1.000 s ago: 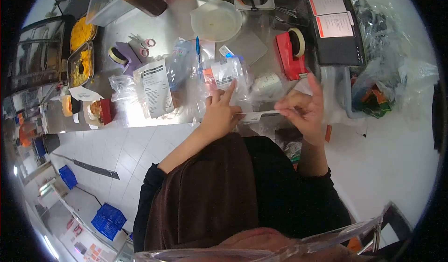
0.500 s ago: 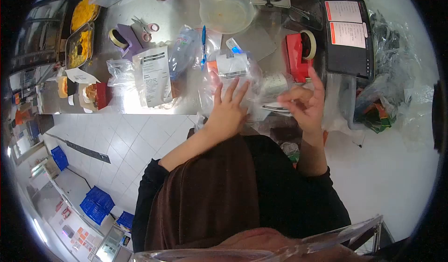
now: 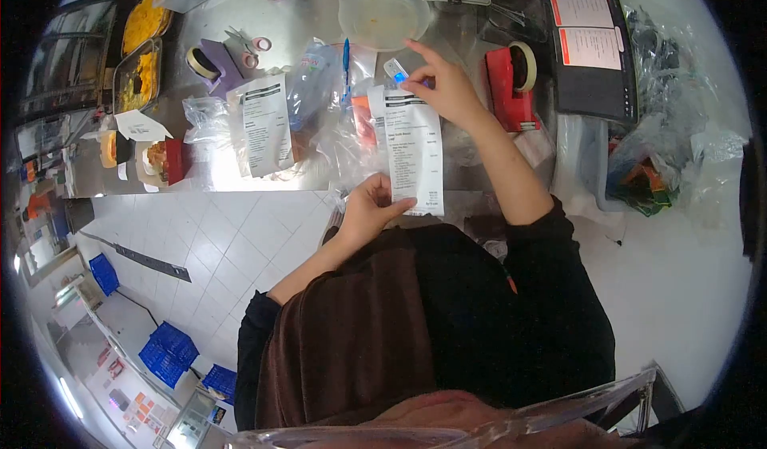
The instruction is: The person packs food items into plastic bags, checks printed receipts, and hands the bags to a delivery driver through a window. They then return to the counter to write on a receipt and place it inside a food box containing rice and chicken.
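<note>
A long printed receipt (image 3: 415, 149) lies unfolded over a clear plastic bag (image 3: 343, 149) at the counter's front edge. My left hand (image 3: 374, 208) pinches the receipt's lower left edge, thumb on top. At its upper end is my right hand (image 3: 439, 85), thumb and a finger close together near a small white and blue object (image 3: 395, 70); whether they grip it or the paper is hard to tell. A blue pen (image 3: 347, 61) lies left of the receipt. Farther left, a second receipt (image 3: 265, 125) rests on another bag.
A red tape dispenser (image 3: 503, 89) and a black tablet (image 3: 591, 85) are on the right. Behind the hands stands a translucent bowl (image 3: 383, 16). Scissors (image 3: 249, 48), a purple tape dispenser (image 3: 224, 65) and food containers (image 3: 137, 81) are on the left.
The receipt now lies opened out to its full length. My left hand has moved down to its lower edge, and my right hand has moved up and left to its top.
</note>
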The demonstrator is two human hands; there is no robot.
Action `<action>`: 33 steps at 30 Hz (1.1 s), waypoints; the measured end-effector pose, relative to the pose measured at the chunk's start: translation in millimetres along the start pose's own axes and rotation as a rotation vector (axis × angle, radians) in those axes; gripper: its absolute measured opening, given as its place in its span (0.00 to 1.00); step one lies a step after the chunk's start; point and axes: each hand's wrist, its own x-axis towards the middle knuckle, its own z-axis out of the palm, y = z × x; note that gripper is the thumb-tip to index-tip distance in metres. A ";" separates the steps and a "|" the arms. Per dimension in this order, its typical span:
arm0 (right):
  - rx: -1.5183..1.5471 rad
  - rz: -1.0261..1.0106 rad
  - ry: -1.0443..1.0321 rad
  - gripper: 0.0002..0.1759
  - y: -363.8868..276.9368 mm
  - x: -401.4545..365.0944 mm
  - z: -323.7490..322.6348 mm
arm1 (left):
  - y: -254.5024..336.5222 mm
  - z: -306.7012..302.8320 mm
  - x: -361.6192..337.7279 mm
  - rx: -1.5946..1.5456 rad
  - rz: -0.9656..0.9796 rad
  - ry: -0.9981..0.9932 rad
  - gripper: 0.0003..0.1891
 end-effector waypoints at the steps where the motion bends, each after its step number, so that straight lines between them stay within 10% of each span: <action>1: -0.093 -0.061 0.055 0.34 4.3 -0.2 5.6 | -0.2 1.2 1.1 0.014 0.036 0.009 0.12; 5: -0.615 -0.270 0.175 0.32 8.8 0.3 16.6 | -7.0 7.3 6.5 0.004 0.128 0.011 0.15; 20: -0.845 -0.317 0.052 0.44 3.1 18.4 -3.3 | -10.5 -5.8 9.4 0.323 -0.010 0.004 0.17; 26: -0.444 -0.403 0.380 0.23 18.8 13.6 -9.4 | -39.7 -15.2 17.3 0.267 0.060 -0.018 0.19; 33: 0.568 0.075 0.068 0.06 -22.0 -118.8 0.7 | -22.2 -15.8 14.0 0.295 0.003 -0.074 0.21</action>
